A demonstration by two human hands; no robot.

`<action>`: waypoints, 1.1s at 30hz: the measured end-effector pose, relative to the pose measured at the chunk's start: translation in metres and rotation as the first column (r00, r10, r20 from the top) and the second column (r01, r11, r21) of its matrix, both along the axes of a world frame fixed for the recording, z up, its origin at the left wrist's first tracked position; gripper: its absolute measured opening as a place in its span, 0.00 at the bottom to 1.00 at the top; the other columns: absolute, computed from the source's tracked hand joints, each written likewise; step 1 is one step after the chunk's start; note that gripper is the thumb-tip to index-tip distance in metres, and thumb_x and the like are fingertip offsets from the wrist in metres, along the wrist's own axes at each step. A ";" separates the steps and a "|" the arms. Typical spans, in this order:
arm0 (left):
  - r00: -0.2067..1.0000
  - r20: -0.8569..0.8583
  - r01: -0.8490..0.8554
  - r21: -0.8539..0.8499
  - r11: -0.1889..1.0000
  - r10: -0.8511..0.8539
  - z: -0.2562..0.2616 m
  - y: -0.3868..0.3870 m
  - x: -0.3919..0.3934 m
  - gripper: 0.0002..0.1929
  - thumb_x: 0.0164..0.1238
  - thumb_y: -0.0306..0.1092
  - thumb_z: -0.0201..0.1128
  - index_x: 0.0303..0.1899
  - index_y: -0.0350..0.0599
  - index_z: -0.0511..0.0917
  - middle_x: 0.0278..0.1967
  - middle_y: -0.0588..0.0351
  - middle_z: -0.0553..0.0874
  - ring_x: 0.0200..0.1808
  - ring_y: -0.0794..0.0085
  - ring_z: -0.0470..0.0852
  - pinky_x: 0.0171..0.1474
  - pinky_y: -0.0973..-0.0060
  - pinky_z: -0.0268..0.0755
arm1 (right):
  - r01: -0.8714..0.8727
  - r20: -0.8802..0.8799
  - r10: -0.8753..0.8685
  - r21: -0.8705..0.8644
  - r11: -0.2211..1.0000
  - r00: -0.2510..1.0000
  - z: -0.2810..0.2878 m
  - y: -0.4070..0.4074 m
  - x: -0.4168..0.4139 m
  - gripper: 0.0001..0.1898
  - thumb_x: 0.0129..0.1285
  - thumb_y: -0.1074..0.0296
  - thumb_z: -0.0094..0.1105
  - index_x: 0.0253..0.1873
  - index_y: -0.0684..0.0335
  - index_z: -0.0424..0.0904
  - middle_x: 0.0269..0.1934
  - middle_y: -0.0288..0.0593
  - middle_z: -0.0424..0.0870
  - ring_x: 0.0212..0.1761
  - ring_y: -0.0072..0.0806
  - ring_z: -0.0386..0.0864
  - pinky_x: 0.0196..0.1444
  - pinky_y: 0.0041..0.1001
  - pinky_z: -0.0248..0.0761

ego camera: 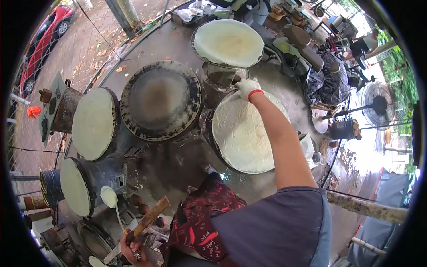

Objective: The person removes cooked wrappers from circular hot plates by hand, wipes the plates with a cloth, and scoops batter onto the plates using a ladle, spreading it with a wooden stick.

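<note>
My right hand [247,88], in a white glove with a red band at the wrist, is at the upper edge of a large pale flatbread [243,133] on a round griddle. Its fingertips are partly hidden, so I cannot tell what they pinch. At the bottom left, my left hand [135,250] is closed around a wooden paddle [151,213] and a ladle [109,197] with pale batter on its bowl. A dark griddle [161,100] with steam over it stands left of the flatbread. Pale rounds lie on the top griddle [228,43] and on two left griddles [92,123] [76,187].
A metal drum [220,78] stands below the top griddle. Motorbikes [293,56] and a standing fan [378,103] are at the right. A wire fence [90,36] runs along the upper left, with a red car [45,46] beyond it. Another round pan [98,242] is at the lower left.
</note>
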State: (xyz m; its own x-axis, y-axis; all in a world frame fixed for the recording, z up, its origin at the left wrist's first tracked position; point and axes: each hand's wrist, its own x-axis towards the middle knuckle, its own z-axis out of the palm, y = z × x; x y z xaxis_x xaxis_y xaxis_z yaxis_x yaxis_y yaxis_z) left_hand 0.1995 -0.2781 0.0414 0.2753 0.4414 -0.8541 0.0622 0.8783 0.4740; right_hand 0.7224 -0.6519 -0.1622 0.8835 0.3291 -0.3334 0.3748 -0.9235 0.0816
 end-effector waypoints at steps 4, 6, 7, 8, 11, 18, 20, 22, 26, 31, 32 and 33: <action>0.978 -0.117 -0.158 0.134 0.978 0.174 -0.028 0.004 -0.002 0.19 0.77 0.35 0.39 0.52 0.30 0.73 0.10 0.61 0.61 0.07 0.78 0.58 0.07 0.78 0.53 | -0.127 -0.015 0.126 -0.059 0.990 0.992 0.001 -0.001 0.016 0.14 0.50 0.58 0.63 0.43 0.48 0.84 0.45 0.44 0.82 0.50 0.42 0.79 0.57 0.43 0.66; 0.978 0.205 0.045 0.007 0.999 -0.045 -0.062 0.023 -0.012 0.19 0.77 0.35 0.38 0.51 0.30 0.73 0.10 0.61 0.62 0.08 0.78 0.60 0.07 0.77 0.55 | -0.070 -0.024 0.069 -0.062 0.996 0.997 0.009 -0.034 0.003 0.13 0.50 0.58 0.63 0.42 0.50 0.84 0.46 0.44 0.81 0.51 0.42 0.78 0.56 0.43 0.66; 0.978 0.206 0.034 0.008 0.999 -0.035 -0.055 0.017 -0.003 0.19 0.77 0.35 0.38 0.51 0.30 0.73 0.10 0.61 0.62 0.08 0.78 0.60 0.07 0.77 0.55 | -0.062 -0.037 0.060 -0.036 0.997 0.997 0.011 -0.036 0.002 0.13 0.49 0.58 0.63 0.41 0.51 0.84 0.46 0.44 0.80 0.51 0.43 0.78 0.55 0.42 0.67; 0.990 0.139 0.025 0.007 1.000 -0.025 -0.047 0.013 0.007 0.18 0.77 0.36 0.39 0.50 0.31 0.74 0.11 0.63 0.62 0.08 0.79 0.60 0.08 0.79 0.55 | -0.098 -0.009 0.098 0.013 0.995 0.995 0.003 -0.043 0.004 0.13 0.48 0.57 0.63 0.38 0.54 0.84 0.46 0.44 0.80 0.50 0.44 0.77 0.53 0.42 0.68; 0.992 0.129 -0.005 0.008 1.000 0.004 -0.043 0.010 0.018 0.17 0.75 0.35 0.42 0.50 0.30 0.73 0.14 0.61 0.65 0.11 0.80 0.63 0.10 0.81 0.58 | -0.199 0.021 0.199 -0.012 0.980 0.980 0.011 -0.042 -0.003 0.15 0.45 0.59 0.67 0.42 0.51 0.84 0.46 0.43 0.79 0.53 0.41 0.76 0.54 0.40 0.68; 0.951 0.300 -0.078 -0.013 0.997 0.078 -0.032 0.000 0.051 0.15 0.71 0.30 0.47 0.50 0.24 0.69 0.27 0.52 0.77 0.16 0.79 0.70 0.14 0.83 0.66 | -0.246 0.010 0.251 0.228 0.942 0.968 0.044 -0.058 -0.031 0.13 0.46 0.61 0.66 0.38 0.56 0.84 0.48 0.42 0.78 0.52 0.42 0.74 0.55 0.39 0.67; 0.930 0.366 -0.016 -0.031 0.999 0.026 -0.045 0.009 0.045 0.16 0.71 0.31 0.47 0.50 0.24 0.69 0.32 0.48 0.80 0.16 0.79 0.70 0.14 0.83 0.67 | -0.201 -0.017 0.212 0.248 0.948 0.977 0.048 -0.066 -0.033 0.13 0.46 0.61 0.66 0.39 0.56 0.84 0.48 0.42 0.78 0.52 0.42 0.74 0.56 0.38 0.67; 0.901 0.433 0.052 -0.049 0.997 -0.025 -0.047 0.009 0.052 0.16 0.72 0.32 0.46 0.50 0.25 0.69 0.37 0.43 0.82 0.17 0.79 0.70 0.13 0.83 0.67 | -0.152 -0.043 0.169 0.263 0.953 0.985 0.050 -0.074 -0.032 0.13 0.47 0.61 0.66 0.39 0.57 0.84 0.47 0.42 0.79 0.53 0.42 0.74 0.57 0.38 0.66; 0.930 0.368 0.010 -0.076 0.997 0.019 -0.040 0.002 0.069 0.15 0.72 0.31 0.46 0.50 0.25 0.69 0.33 0.46 0.81 0.15 0.78 0.70 0.13 0.81 0.68 | -0.117 0.160 0.069 0.308 0.944 0.985 0.056 -0.074 -0.032 0.15 0.50 0.63 0.64 0.45 0.57 0.82 0.46 0.44 0.80 0.53 0.40 0.74 0.55 0.37 0.67; 0.931 0.354 -0.046 -0.127 0.991 0.088 -0.044 0.007 0.047 0.14 0.71 0.31 0.47 0.51 0.30 0.71 0.34 0.47 0.82 0.12 0.82 0.67 0.11 0.84 0.63 | -0.181 0.440 -0.111 0.568 0.803 0.891 0.079 -0.005 -0.037 0.13 0.55 0.67 0.61 0.47 0.59 0.81 0.44 0.45 0.81 0.48 0.45 0.77 0.51 0.38 0.70; 0.938 0.346 0.000 -0.049 0.999 0.017 -0.042 0.003 0.047 0.13 0.71 0.30 0.48 0.50 0.31 0.72 0.32 0.50 0.83 0.12 0.84 0.65 0.11 0.86 0.60 | -0.130 0.326 -0.128 0.663 0.737 0.937 0.081 0.021 -0.048 0.13 0.57 0.68 0.61 0.48 0.61 0.80 0.45 0.45 0.82 0.45 0.42 0.79 0.49 0.36 0.72; 0.914 0.399 -0.026 -0.118 0.993 0.072 -0.054 0.007 0.036 0.12 0.70 0.31 0.50 0.48 0.34 0.74 0.30 0.53 0.83 0.12 0.85 0.64 0.12 0.87 0.58 | -0.069 0.199 -0.119 0.740 0.669 0.973 0.080 0.047 -0.063 0.14 0.58 0.68 0.60 0.49 0.63 0.80 0.45 0.46 0.82 0.43 0.38 0.81 0.47 0.34 0.73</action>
